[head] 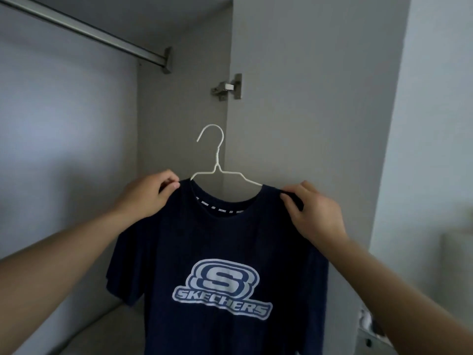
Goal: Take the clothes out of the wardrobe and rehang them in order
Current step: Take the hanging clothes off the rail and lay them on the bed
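The left hand point(151, 198) and right hand point(313, 213) each pinch a shoulder of the navy shirt point(220, 265), which sits on a white hanger point(217, 162) below the rail point(84, 32). The visible rail is bare, so rehanging seems barely begun.

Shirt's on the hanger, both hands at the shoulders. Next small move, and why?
Probably lift the navy T-shirt up and left toward the rail. The white hanger sits in the collar with its hook free, below and right of the rail, which shows nothing hanging on it. The left hand and right hand each pinch a shoulder, so the shirt is steady enough to raise.
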